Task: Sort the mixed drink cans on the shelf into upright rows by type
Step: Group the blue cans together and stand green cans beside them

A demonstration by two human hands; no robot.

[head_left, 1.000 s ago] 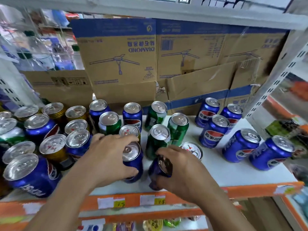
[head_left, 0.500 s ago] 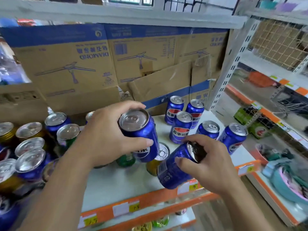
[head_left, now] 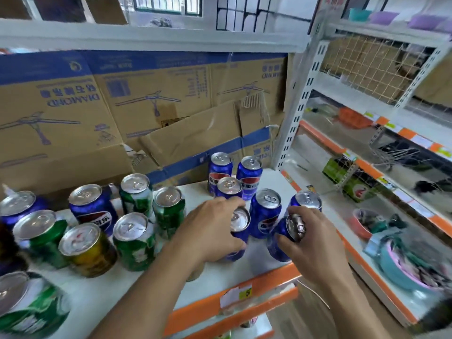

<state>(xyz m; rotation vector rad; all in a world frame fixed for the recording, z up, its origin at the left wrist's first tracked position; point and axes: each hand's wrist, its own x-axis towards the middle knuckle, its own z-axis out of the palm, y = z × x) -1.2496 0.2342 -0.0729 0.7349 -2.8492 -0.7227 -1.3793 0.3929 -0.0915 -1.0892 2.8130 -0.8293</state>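
My left hand [head_left: 212, 231] grips an upright blue cola can [head_left: 239, 231] low over the white shelf [head_left: 137, 287], just left of a standing blue can [head_left: 265, 214]. My right hand [head_left: 308, 243] holds a second blue can [head_left: 286, 232], tilted with its top toward me, near the shelf's front right corner. Behind them several blue cans [head_left: 221, 170] stand upright at the back right. Green cans [head_left: 135, 192], a yellow can [head_left: 85, 248] and more blue cans [head_left: 91, 209] stand mixed on the left.
Brown and blue cardboard boxes [head_left: 151, 104] line the back of the shelf. A white perforated upright [head_left: 296, 113] bounds the right end. An orange price rail [head_left: 232, 297] edges the front. The neighbouring rack [head_left: 381, 152] on the right holds baskets and bowls.
Both hands lifted a blue can each from the front middle and carried them rightward to the blue group. My view has turned right with them.
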